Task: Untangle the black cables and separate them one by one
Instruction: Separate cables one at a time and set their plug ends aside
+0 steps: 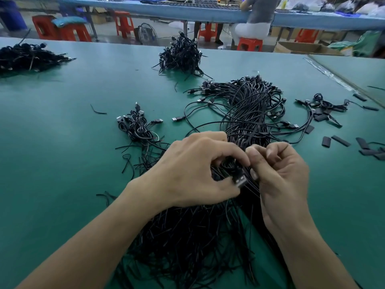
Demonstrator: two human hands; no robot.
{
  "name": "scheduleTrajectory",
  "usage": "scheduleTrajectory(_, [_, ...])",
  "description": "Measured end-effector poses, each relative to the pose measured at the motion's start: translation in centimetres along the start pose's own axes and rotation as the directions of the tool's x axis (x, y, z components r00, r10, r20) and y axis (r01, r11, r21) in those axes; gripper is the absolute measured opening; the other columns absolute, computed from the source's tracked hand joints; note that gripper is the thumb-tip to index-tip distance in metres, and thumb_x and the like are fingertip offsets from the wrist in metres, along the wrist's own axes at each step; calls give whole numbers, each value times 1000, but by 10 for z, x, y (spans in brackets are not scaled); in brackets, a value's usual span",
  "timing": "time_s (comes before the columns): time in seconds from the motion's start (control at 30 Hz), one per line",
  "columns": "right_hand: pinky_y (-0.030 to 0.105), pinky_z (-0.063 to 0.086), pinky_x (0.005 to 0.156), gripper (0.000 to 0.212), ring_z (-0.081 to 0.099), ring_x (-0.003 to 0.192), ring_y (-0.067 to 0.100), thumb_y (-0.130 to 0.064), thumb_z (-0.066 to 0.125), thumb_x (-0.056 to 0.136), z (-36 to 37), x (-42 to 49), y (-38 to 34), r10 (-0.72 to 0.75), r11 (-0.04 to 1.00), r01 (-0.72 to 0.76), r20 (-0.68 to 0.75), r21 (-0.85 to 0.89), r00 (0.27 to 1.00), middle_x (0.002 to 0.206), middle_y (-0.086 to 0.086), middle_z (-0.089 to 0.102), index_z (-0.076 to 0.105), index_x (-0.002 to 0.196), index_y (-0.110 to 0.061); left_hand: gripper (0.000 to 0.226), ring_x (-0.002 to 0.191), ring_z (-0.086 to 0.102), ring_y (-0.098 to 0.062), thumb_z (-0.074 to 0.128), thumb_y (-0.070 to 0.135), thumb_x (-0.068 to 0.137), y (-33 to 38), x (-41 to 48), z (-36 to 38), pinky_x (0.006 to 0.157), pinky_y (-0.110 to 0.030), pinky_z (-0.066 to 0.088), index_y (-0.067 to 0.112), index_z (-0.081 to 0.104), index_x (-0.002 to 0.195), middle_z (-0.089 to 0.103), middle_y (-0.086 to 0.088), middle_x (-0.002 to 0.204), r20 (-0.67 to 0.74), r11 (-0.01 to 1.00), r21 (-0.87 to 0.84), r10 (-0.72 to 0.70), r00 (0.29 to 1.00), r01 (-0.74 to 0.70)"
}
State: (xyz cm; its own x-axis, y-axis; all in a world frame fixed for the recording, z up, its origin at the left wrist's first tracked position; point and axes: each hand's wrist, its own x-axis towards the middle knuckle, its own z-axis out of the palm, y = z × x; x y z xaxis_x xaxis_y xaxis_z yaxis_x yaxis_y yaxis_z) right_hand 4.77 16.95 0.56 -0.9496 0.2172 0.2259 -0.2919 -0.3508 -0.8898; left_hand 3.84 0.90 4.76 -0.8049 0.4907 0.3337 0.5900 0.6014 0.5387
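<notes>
Main mass of black cables [245,113]: lies on the green table [62,142], running from right of centre down to the bottom edge of the frame. Plug ends fan out at its upper end; loose cut ends spread at the lower end.

Left hand [193,170]: centre of frame, palm down on the mass, fingers curled round a clump of cables. A USB plug [239,181] shows just below its fingertips, between the two hands.

Right hand [281,176]: just right of the left hand, fingertips nearly touching it. Thumb and forefinger are pinching thin strands of the same mass; the other fingers are curled.

Other cable lots on the table, all apart from the main mass:
- small bundle [137,126], left of centre;
- tall pile [183,55], upper centre;
- flat pile [27,57], upper left;
- small cluster [325,105], right.

Short black sleeve pieces [341,140] are scattered at the right edge.

Background: red stools [125,22] and a seated person [256,17] at a blue bench.
</notes>
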Motion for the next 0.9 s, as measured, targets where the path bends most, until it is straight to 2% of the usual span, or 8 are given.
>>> scheduleTrajectory(0.2, [15, 48, 66, 39, 59, 71, 5, 5, 66, 88, -3, 1, 6, -158, 972, 145, -60, -184, 986, 76, -8, 66, 43, 71, -21, 59, 69, 51, 2, 56, 75, 72, 0, 1, 1, 58, -26, 39, 44, 63, 122, 52, 21, 71, 72, 991, 129, -23, 997, 14])
scheduleTrajectory(0.37, [19, 49, 71, 39, 61, 74, 7, -3, 70, 87, -4, 1, 7, -210, 954, 196, -41, -226, 977, 77, -10, 65, 47, 68, -28, 94, 108, 45, 4, 55, 85, 69, -3, -1, 3, 100, -38, 47, 33, 44, 146, 53, 23, 117, 267, 991, 111, -107, 958, 80])
scheduleTrajectory(0.5, [15, 51, 68, 42, 61, 72, 5, 10, 62, 89, -3, -1, 11, -157, 969, 168, 71, -184, 985, 72, -11, 63, 49, 71, -26, 70, 136, 39, -7, 41, 83, 75, -3, 2, 2, 109, -46, 41, 53, 42, 139, 43, 17, 144, 303, 979, 11, -198, 932, 205])
scheduleTrajectory(0.6, [15, 49, 61, 37, 55, 65, 4, 10, 60, 90, -3, -1, 12, -132, 973, 156, 144, -168, 981, 70, -12, 60, 47, 75, -21, 53, 150, 12, -8, 26, 85, 79, -5, 0, 0, 116, -48, 28, 63, 48, 121, 21, 13, 158, 332, 957, -96, -229, 915, 275])
scheduleTrajectory(0.67, [15, 50, 66, 37, 57, 69, 3, 8, 62, 89, -4, 0, 11, -140, 960, 171, 148, -223, 979, 72, -12, 60, 46, 75, -22, 39, 137, 22, 0, 18, 84, 82, -2, -1, 1, 106, -43, 32, 67, 47, 102, 29, 20, 139, 317, 938, -125, -270, 909, 322])
scheduleTrajectory(0.73, [15, 51, 71, 40, 61, 75, 5, 11, 62, 88, -4, 1, 12, -146, 939, 180, 133, -294, 980, 75, -9, 63, 44, 74, -21, 29, 101, 38, 13, 20, 77, 89, 0, 3, 2, 84, -31, 36, 62, 43, 83, 40, 17, 109, 259, 879, -214, -369, 893, 425])
scheduleTrajectory(0.83, [19, 52, 73, 49, 64, 81, 8, 14, 63, 86, -2, -1, 12, -155, 903, 197, 139, -382, 978, 82, -2, 67, 43, 72, -28, 52, 79, 53, 1, 15, 78, 87, -11, 9, 0, 74, -28, 39, 47, 56, 93, 53, 9, 98, 158, 841, -281, -435, 886, 463])
scheduleTrajectory(0.9, [24, 53, 68, 51, 62, 76, 9, 13, 63, 86, 0, -4, 13, -162, 864, 224, 172, -451, 972, 80, -1, 66, 43, 70, -31, 63, 60, 47, -7, 24, 86, 79, -18, 10, -1, 65, -29, 37, 34, 61, 81, 50, 11, 76, 150, 849, -332, -382, 912, 411])
